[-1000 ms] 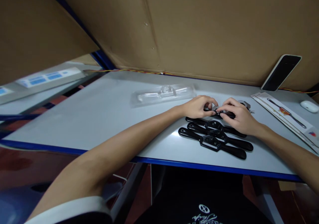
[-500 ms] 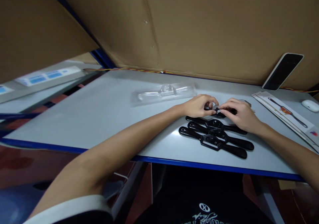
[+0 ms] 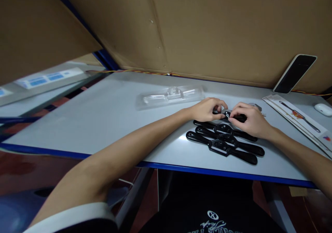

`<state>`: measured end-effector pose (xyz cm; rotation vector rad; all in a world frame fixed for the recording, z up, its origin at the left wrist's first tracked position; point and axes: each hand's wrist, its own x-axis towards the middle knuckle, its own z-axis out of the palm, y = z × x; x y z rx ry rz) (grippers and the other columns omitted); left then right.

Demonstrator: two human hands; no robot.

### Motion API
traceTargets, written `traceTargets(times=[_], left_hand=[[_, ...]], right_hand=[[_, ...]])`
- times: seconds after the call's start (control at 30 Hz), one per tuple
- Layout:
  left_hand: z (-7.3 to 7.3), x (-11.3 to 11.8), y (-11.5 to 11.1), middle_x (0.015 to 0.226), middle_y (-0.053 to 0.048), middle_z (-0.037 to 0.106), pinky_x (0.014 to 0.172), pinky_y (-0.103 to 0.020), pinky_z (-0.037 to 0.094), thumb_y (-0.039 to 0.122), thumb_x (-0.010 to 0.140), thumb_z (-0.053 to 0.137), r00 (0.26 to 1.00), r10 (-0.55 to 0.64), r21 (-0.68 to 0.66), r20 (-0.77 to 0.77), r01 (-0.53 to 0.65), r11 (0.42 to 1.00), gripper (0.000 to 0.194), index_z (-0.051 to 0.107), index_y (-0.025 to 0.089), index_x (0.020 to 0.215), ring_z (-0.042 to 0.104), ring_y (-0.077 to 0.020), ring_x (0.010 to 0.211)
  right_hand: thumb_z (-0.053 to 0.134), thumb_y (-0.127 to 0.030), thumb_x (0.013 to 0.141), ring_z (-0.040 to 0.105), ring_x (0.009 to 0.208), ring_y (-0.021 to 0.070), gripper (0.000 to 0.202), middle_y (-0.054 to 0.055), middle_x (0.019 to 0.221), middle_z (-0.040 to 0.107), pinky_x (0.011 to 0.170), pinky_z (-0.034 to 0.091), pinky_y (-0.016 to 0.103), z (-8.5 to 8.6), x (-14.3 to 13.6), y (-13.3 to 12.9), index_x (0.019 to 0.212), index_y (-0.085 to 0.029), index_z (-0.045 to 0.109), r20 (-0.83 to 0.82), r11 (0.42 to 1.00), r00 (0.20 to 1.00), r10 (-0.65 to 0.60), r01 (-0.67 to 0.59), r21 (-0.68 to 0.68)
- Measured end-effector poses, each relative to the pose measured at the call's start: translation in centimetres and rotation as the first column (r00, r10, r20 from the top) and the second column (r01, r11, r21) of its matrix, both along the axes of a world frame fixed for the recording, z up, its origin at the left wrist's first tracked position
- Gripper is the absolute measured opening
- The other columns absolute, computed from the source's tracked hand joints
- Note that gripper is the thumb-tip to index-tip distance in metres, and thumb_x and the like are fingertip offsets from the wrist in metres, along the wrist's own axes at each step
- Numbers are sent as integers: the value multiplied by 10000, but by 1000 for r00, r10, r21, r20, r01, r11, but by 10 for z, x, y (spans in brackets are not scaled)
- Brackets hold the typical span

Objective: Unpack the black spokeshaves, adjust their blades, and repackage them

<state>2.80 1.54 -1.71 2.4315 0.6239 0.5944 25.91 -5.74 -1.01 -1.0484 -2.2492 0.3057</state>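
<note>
Both hands meet over a black two-handled tool (image 3: 242,117) lying behind several similar ones. My left hand (image 3: 209,110) has thumb and fingers curled around the tool's left side. My right hand (image 3: 248,118) pinches at a small shiny part (image 3: 227,114) on the tool's middle. Nearer the table's front edge lie three more black tools, among them the front one (image 3: 220,146), the middle one (image 3: 249,148) and the rear one (image 3: 224,128). A small grey piece (image 3: 255,106) shows just behind my right hand, partly hidden.
A clear plastic tray (image 3: 168,97) lies behind my left forearm. To the right are a printed packaging card (image 3: 298,115), a phone (image 3: 295,74) leaning on the cardboard wall (image 3: 220,32), and a white earbud case (image 3: 323,109). The table's blue edge (image 3: 207,170) runs in front.
My right fingertips have shifted slightly right, uncovering more of the tool's middle and the small shiny part. My left hand and the other tools stay about where they were.
</note>
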Motion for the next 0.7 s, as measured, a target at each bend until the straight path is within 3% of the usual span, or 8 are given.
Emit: traceTargets(times=[0.1,0.27,0.7], left_hand=[[1,0,0,785,-16,633,721,-307,464,400,838,625,1000,-9,6,-1,9,1000,374,722,139,1089,572,-160,708],[2,0,-1,792,-21,627,717,-305,461,384,837,608,1000,-20,6,-5,20,1000,360,722,141,1077,575,-164,723],[-2,1,1,753,-2,604,684,-287,440,364,825,630,1000,-9,5,16,9,1000,335,723,138,1054,555,-148,687]], right_hand=[[671,-239,905,636,776,198,40,40,896,666,769,530,373,1,1,0,918,-231,708,-12,1000,1000,23,-23,-12],[613,-266,985,660,899,213,211,61,1073,661,871,535,404,2,4,0,1159,-279,733,46,993,994,99,-95,-72],[684,-313,935,593,709,176,96,32,867,648,701,487,345,3,-5,3,904,-226,712,11,998,1000,-25,25,-55]])
